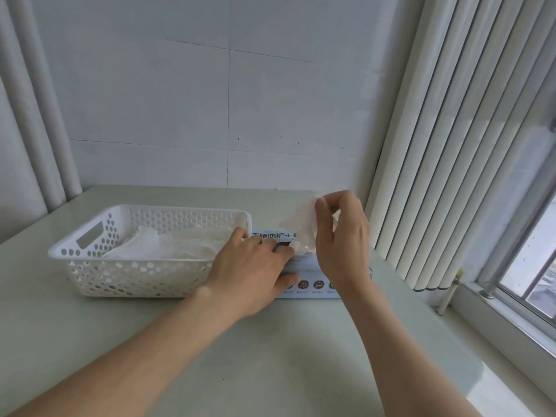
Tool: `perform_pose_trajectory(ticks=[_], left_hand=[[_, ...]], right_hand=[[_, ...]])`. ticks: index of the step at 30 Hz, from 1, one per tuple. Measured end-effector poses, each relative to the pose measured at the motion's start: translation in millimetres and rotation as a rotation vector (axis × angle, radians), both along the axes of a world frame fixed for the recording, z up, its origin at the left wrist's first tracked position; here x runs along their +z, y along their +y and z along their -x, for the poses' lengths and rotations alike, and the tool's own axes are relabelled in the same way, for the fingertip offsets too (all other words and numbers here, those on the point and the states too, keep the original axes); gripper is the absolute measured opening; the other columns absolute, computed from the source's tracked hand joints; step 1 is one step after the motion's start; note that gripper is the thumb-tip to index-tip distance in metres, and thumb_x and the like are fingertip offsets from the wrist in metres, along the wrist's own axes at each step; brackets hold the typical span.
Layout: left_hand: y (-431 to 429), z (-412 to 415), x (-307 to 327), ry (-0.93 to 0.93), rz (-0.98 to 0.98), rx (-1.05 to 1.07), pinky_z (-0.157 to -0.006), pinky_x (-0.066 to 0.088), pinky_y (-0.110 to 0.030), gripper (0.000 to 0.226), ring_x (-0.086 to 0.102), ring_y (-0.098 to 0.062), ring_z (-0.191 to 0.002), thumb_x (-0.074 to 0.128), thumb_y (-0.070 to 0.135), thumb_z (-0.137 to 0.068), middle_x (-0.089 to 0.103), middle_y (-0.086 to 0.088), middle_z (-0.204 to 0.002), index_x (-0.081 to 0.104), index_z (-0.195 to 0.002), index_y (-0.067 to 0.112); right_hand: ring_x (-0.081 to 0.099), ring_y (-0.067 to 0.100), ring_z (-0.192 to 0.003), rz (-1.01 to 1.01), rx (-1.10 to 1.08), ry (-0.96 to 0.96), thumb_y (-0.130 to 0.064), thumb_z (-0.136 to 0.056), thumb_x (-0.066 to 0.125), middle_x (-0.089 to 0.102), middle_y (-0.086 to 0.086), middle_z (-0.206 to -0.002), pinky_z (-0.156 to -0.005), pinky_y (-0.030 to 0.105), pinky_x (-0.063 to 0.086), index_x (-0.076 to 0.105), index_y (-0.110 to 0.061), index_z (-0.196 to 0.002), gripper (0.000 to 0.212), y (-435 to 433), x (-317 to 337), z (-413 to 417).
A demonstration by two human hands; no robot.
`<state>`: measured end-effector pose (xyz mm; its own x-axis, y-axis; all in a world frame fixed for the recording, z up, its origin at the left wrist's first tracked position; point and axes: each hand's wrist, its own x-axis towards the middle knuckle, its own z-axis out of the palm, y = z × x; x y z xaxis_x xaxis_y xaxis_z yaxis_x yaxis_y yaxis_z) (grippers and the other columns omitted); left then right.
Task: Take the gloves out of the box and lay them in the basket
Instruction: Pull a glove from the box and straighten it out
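Pinching a glove [301,219] half out of the box [304,270], the right hand [340,236] lifts it; the left hand [249,272], fingers straight, pins the box. Next: leftward into the basket [120,259].

Glove [302,218]: thin, translucent white, crumpled. Pinched at the fingertips of the right hand [340,236], raised above the box [310,285]; its lower end trails down to a white bunch at the box's top opening.

Box: pale blue-and-white carton, lying flat on the worktop [270,356]. Dark Chinese characters on top, a row of round icons along the front face. Left hand [249,272] lies across its top, thumb on the front.

Basket [135,278]: white plastic, rectangular, walls perforated with round holes, slot handle at the left end. Stands upright just left of the box. Inside, a loose heap of whitish gloves [180,245], below the rim.
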<state>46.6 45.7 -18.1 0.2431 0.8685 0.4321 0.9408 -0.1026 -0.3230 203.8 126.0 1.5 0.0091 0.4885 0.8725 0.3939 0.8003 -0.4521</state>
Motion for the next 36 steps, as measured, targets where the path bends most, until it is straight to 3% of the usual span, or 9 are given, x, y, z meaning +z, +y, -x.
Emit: perform_pose_trajectory(ticks=[7, 12, 16, 19, 22, 25, 27, 31, 36], left_hand=[[-4.7, -2.2, 9.5, -0.112, 0.036, 0.009, -0.099, 0.037, -0.042, 0.055, 0.063, -0.023, -0.102, 0.03, 0.068, -0.098, 0.069, 0.004, -0.102, 0.064, -0.115, 0.028], [-9.6, -5.4, 25.0, -0.559, -0.075, -0.148, -0.095, 0.038, -0.039, 0.026, 0.056, -0.017, -0.098, 0.037, 0.043, -0.088, 0.063, 0.013, -0.086, 0.058, -0.089, 0.029], [-18.8, -13.8, 38.6, -1.151, -0.012, -0.321, -0.07, 0.044, -0.027, 0.026, 0.06, -0.011, -0.077, 0.042, 0.036, -0.092, 0.066, 0.01, -0.079, 0.064, -0.104, 0.026], [-20.8, -12.8, 48.9, -1.351, 0.108, -0.41, -0.083, 0.056, -0.052, 0.037, 0.067, -0.032, -0.086, 0.048, 0.052, -0.098, 0.072, -0.01, -0.091, 0.068, -0.109, 0.024], [-17.6, -7.6, 51.8, -1.425, 0.118, -0.387, -0.092, 0.057, -0.056, 0.036, 0.073, -0.027, -0.095, 0.057, 0.058, -0.101, 0.076, -0.003, -0.098, 0.071, -0.11, 0.026], [-11.1, 0.6, 51.5, -1.415, 0.001, -0.352, -0.075, 0.055, -0.041, 0.015, 0.069, -0.013, -0.08, 0.061, 0.032, -0.106, 0.074, 0.004, -0.088, 0.073, -0.103, 0.024], [-9.3, 5.9, 52.0, -1.453, -0.011, -0.334, -0.08, 0.055, -0.036, 0.013, 0.071, -0.012, -0.086, 0.061, 0.024, -0.106, 0.076, 0.004, -0.092, 0.074, -0.105, 0.023], [-8.6, 9.0, 53.5, -1.487, -0.018, -0.319, -0.087, 0.06, -0.039, 0.008, 0.074, -0.014, -0.094, 0.07, 0.027, -0.101, 0.077, 0.006, -0.1, 0.073, -0.107, 0.025], [-12.3, 10.8, 57.5, -1.475, 0.1, -0.312, -0.07, 0.058, -0.032, 0.032, 0.07, -0.011, -0.08, 0.083, 0.046, -0.085, 0.075, 0.004, -0.095, 0.072, -0.104, 0.022]], right_hand=[[0.045, 0.016, -0.052, 0.139, 0.047, 0.17, -0.024, -0.107, 0.06, 0.053, 0.0, -0.055, -0.053, 0.026, 0.035, 0.056, -0.013, -0.091, 0.02, -14.9, 11.0, 3.9], [0.04, 0.012, -0.049, 0.332, 0.079, 0.313, -0.031, -0.104, 0.061, 0.048, -0.005, -0.055, -0.053, 0.03, 0.036, 0.054, -0.016, -0.084, 0.026, -20.6, 16.1, 8.0], [0.044, 0.015, -0.065, 0.501, 0.181, 0.335, -0.03, -0.105, 0.054, 0.047, -0.002, -0.073, -0.062, 0.037, 0.041, 0.044, -0.014, -0.081, 0.03, -25.9, 19.6, 10.0], [0.043, 0.013, -0.063, 0.546, 0.319, 0.287, -0.029, -0.108, 0.055, 0.045, -0.005, -0.069, -0.063, 0.033, 0.04, 0.042, -0.017, -0.075, 0.037, -28.7, 20.9, 9.0], [0.048, 0.014, -0.064, 0.587, 0.449, 0.255, -0.03, -0.107, 0.058, 0.049, -0.004, -0.068, -0.065, 0.033, 0.041, 0.044, -0.013, -0.076, 0.038, -30.0, 20.7, 8.8], [0.059, 0.033, -0.073, 0.68, 0.598, 0.294, -0.04, -0.101, 0.06, 0.058, 0.016, -0.082, -0.067, 0.047, 0.047, 0.045, -0.002, -0.089, 0.042, -31.4, 21.9, 8.2], [0.067, 0.046, -0.079, 0.747, 0.654, 0.326, -0.039, -0.098, 0.057, 0.063, 0.02, -0.097, -0.067, 0.055, 0.052, 0.049, -0.006, -0.099, 0.034, -31.1, 22.0, 7.7], [0.073, 0.038, -0.08, 0.853, 0.696, 0.344, -0.034, -0.096, 0.055, 0.066, 0.018, -0.114, -0.074, 0.054, 0.058, 0.059, -0.025, -0.114, 0.021, -28.6, 20.0, 6.9], [0.074, 0.032, -0.086, 0.757, 0.603, 0.16, -0.01, -0.103, 0.058, 0.075, 0.024, -0.098, -0.075, 0.043, 0.059, 0.072, -0.003, -0.106, 0.016, -32.7, 19.8, 7.8]])
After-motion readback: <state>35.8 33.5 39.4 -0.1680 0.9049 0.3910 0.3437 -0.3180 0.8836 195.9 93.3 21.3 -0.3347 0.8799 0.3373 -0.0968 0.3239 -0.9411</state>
